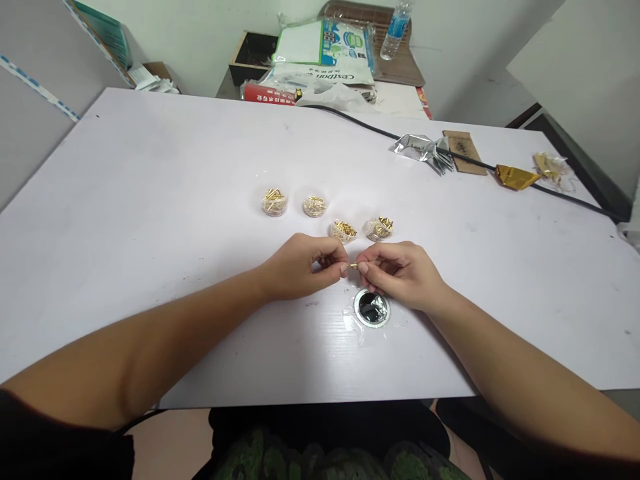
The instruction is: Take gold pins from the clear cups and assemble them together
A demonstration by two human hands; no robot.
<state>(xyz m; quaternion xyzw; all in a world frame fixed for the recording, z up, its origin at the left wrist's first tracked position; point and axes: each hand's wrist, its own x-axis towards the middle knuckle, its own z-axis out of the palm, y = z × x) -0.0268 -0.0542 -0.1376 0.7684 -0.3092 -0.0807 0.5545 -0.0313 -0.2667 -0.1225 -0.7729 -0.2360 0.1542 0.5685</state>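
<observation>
My left hand (pixel 303 267) and my right hand (pixel 400 273) meet above the white table (pixel 150 220), fingertips pinched from both sides on one tiny gold pin (pixel 353 265). Just beyond them stand several small clear cups of gold pins: two close to my fingers (pixel 343 231) (pixel 380 228), two farther left (pixel 275 201) (pixel 315 205). Under my right hand lies a round metal-rimmed dish (pixel 372 309) on a scrap of clear plastic.
A black cable (pixel 500 167) crosses the far right of the table, with crumpled silver foil (pixel 423 148), a brown card (pixel 464 152) and gold foil (pixel 515 177) beside it. Behind the table are boxes, plastic bags (pixel 325 50) and a water bottle (pixel 397 27).
</observation>
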